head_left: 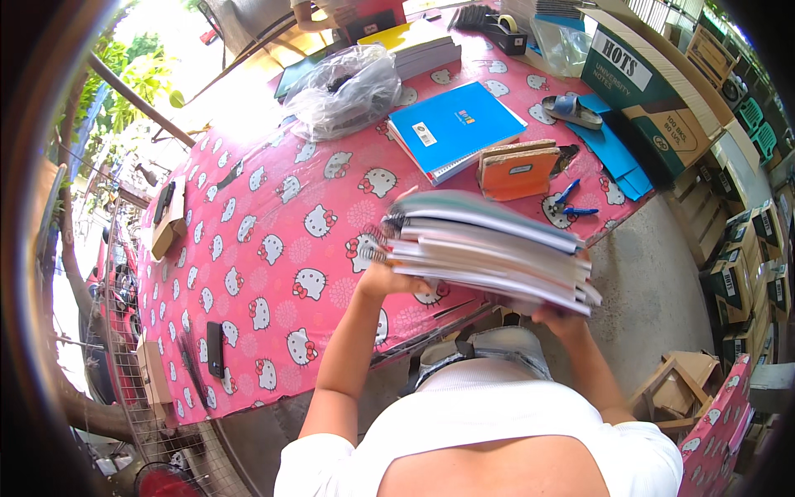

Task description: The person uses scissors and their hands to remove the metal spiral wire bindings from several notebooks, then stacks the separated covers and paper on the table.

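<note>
Between both hands I carry a thick stack of spiral notebooks (489, 248), blurred by motion, at the near edge of the table. My left hand (396, 280) grips its left end, by the wire spirals. Under the lower right corner, my right hand (565, 321) supports the stack, its fingers partly hidden. Just beyond lie a blue spiral notebook pile (455, 128) and an orange block-like object (517, 170) with brown board edges. Two blue pen-like tools (571, 203) rest to the right of that.
A pink patterned cloth covers the table (331, 207). On it are a clear plastic bag (348, 91), a tape dispenser (505, 35), a sandal (571, 111) on blue sheets, a black phone-like object (215, 349) and an open carton (646, 83). Another person's arm (319, 18) shows at the far side.
</note>
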`<state>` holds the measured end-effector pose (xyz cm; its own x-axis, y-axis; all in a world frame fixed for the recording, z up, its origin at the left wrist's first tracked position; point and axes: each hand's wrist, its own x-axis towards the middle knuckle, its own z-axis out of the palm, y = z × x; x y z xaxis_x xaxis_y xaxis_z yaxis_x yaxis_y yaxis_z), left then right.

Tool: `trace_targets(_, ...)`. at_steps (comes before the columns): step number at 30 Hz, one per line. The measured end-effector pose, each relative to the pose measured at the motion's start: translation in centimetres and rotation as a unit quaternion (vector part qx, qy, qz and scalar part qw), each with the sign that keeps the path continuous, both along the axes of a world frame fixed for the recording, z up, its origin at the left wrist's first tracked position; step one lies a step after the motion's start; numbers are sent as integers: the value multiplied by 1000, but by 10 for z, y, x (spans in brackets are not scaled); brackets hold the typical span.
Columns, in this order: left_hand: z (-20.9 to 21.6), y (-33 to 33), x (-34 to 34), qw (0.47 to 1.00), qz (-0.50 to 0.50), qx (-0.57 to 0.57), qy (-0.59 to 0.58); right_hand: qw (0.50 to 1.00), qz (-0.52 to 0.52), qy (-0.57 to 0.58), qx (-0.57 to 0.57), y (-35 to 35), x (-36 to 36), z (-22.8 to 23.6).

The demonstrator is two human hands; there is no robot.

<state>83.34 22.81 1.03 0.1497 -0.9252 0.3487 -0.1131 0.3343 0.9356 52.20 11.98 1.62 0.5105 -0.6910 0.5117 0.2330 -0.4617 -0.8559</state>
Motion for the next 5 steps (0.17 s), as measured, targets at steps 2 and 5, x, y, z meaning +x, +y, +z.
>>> trace_targets(2,27,-10,-13,989,-6,116,94,995,-68,19,-65,-6,-4,-35)
trace_targets(5,40,-14,-24,993,45,16,105,998,-55,26,-32,-7,3,-35)
